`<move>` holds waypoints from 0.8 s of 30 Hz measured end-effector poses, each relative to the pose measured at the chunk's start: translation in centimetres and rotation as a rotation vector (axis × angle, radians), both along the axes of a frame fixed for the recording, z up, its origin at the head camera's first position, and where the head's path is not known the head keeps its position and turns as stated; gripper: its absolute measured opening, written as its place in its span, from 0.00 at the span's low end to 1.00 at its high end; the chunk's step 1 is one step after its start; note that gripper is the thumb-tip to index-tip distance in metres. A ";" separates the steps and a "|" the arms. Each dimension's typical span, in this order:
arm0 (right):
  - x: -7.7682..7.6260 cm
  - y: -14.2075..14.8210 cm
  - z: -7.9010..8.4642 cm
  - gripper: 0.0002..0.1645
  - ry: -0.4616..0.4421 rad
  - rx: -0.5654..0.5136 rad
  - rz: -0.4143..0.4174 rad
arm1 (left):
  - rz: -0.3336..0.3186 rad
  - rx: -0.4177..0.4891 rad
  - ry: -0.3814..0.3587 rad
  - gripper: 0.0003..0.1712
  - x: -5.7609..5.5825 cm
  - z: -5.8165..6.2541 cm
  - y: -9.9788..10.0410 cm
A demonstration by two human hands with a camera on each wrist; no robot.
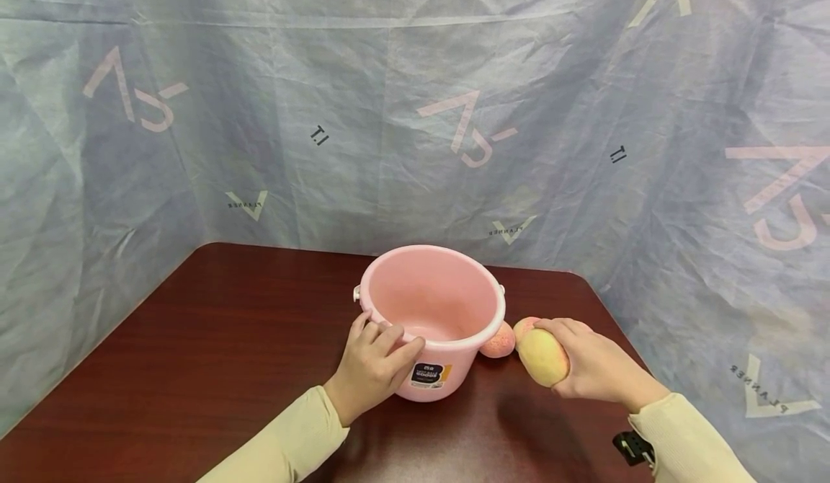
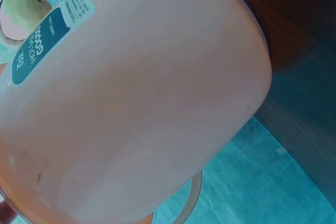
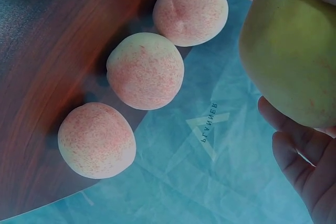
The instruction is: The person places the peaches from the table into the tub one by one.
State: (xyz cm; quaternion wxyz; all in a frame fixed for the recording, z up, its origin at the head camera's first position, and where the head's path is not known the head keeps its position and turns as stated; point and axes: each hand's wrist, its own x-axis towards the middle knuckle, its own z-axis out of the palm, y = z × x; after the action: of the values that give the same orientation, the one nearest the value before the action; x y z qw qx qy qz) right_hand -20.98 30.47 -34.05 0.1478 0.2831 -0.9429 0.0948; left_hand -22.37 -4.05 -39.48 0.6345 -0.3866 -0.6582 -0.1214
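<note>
A pink plastic bucket (image 1: 463, 364) with a dark label stands upright on the table, its interior showing no contents in the head view. My left hand (image 1: 372, 362) grips the near left rim, fingers over the edge. In my right hand (image 1: 596, 364) is a yellowish peach (image 1: 543, 358), held above the table right of the bucket; it fills the upper right of the right wrist view (image 3: 289, 51). Three pinkish peaches lie in a row on the table: one peach (image 3: 190, 12), a middle peach (image 3: 145, 71) and another peach (image 3: 97, 140). The head view shows them partly hidden by bucket and hand.
The dark red-brown table (image 1: 194, 368) reaches well left of the bucket. Grey printed cloth (image 1: 389, 144) hangs behind and along both sides. A black object (image 1: 632, 447) shows by the right sleeve. The bucket's pale handle (image 2: 194, 198) hangs at its side.
</note>
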 end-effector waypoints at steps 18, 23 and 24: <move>-0.5 -0.3 0.6 0.46 0.068 -0.006 0.054 | 0.000 0.012 0.005 0.10 0.0 0.0 -0.1; -0.2 -0.1 0.9 0.47 0.041 -0.026 0.035 | -0.002 0.005 0.002 0.10 0.0 0.0 0.1; -0.1 -0.1 0.9 0.47 0.038 -0.029 0.030 | -0.002 0.003 0.005 0.10 0.0 0.0 0.1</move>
State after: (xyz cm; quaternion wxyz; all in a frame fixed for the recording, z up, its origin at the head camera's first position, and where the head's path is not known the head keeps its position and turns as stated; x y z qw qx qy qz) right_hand -21.11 30.35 -33.11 0.1685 0.2970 -0.9340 0.1052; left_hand -22.40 -3.95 -39.51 0.6367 -0.3868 -0.6559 -0.1220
